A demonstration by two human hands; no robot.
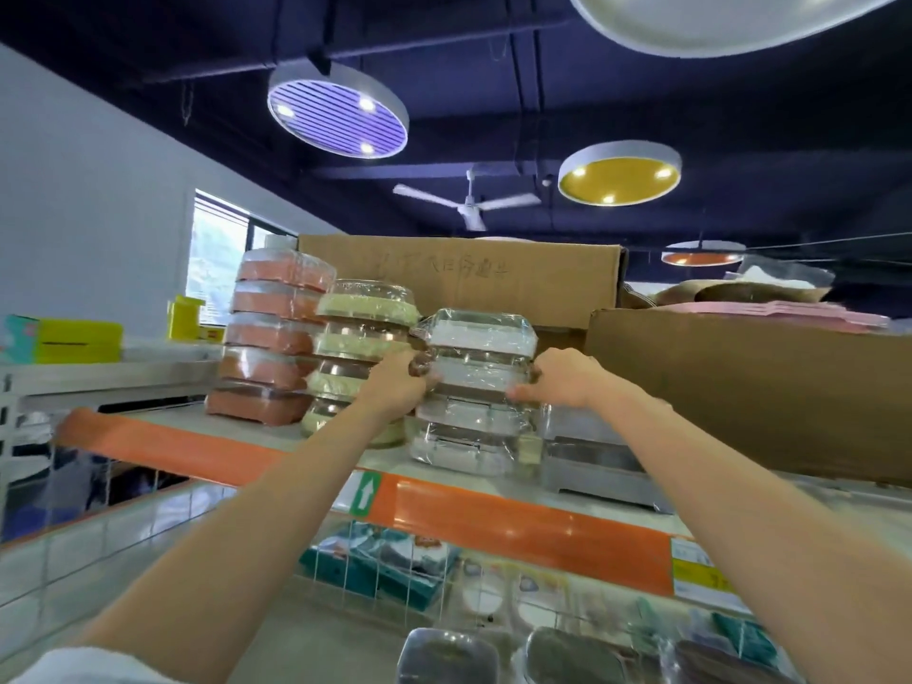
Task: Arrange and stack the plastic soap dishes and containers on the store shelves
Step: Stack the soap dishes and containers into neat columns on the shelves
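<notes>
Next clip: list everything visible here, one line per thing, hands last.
White stack: one, wrapped white dishes, top shelf centre, held on both sides.
Green stack: one, pale green, left of the white stack.
Orange stack: one, terracotta, far left of the row.
Grey dishes: short grey pile, right of the white stack.
Boxes: two, brown cardboard, behind and right.
Shelf: one, orange front edge.
Yellow boxes: a few, left ledge.
Ceiling lamps: several, round.
Fan: one, white.
Left hand: grips the white stack's left side.
Right hand: grips its right side.

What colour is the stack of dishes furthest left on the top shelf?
Terracotta orange-brown with clear lids, wrapped in film: the leftmost stack, seen clearly in the head view.
</notes>
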